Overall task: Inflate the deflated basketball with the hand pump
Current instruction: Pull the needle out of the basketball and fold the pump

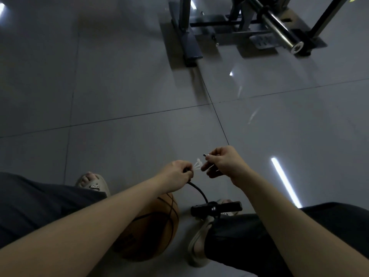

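Note:
An orange basketball [153,230] rests on the floor between my feet, partly hidden under my left forearm. The black hand pump [216,208] stands next to it by my right foot, its T-handle on top. A black hose [198,191] curves up from the pump into my left hand [175,174], which pinches the hose end. Small white plastic nozzle pieces [197,164] hang between the two hands. My right hand [221,161] is closed on a small metal needle [205,155] and touches the white pieces.
Grey glossy floor tiles [129,92] stretch ahead. A metal gym machine base [191,41] with a chrome bar [283,31] stands at the far right. My feet in beige slides, left [93,182] and right [199,240], flank the ball.

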### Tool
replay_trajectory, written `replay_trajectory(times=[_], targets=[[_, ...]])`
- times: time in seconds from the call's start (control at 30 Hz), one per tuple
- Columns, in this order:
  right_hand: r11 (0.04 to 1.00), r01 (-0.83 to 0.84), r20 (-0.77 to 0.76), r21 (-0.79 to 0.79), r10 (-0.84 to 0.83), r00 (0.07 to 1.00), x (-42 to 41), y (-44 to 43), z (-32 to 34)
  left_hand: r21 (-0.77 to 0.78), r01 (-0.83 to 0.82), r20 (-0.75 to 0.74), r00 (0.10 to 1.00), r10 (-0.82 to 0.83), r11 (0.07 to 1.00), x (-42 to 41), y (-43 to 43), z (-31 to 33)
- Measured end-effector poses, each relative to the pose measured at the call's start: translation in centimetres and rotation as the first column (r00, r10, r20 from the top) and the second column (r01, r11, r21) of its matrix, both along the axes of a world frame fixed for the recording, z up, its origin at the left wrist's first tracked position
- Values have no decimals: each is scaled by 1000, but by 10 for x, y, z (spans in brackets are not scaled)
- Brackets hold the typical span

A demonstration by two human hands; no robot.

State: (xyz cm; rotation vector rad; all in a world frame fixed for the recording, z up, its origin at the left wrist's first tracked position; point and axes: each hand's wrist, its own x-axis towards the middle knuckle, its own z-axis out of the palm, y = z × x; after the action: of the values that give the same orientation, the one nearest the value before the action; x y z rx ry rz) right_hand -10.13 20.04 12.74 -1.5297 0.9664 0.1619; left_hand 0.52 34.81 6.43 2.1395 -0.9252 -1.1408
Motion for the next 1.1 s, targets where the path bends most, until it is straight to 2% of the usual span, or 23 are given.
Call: replay_trajectory(times=[0.23, 0.43, 0.57, 0.67, 0.73, 0.87, 1.1], targets=[[983, -180, -67, -36, 177, 982, -9, -28, 28, -45, 24, -46, 999, -26, 999, -7, -7, 5], [987, -124, -7, -104, 124, 992, -4, -12, 12, 18, -169, -288, 943, 167, 985, -7, -9, 6], [949, -113, 30, -296, 128, 991, 0, -15, 3, -11, -313, -420, 863, 280, 950, -6, -12, 8], [924, -51, 55, -379, 78, 995, 1, -18, -2, 0, -348, -439, 842, 313, 938, -6, -14, 11], [946, 28, 103, -324, 6, 995, 2, -18, -4, 1, -385, -456, 821, 343, 923, -8, -16, 11], [987, 120, 208, -107, -95, 973, 1, -16, -7, -12, -470, -463, 785, 412, 882, -11, -19, 11], [994, 78, 238, -74, -59, 969, -2, -11, -15, -36, -487, -492, 769, 408, 873, -13, -19, 11]])
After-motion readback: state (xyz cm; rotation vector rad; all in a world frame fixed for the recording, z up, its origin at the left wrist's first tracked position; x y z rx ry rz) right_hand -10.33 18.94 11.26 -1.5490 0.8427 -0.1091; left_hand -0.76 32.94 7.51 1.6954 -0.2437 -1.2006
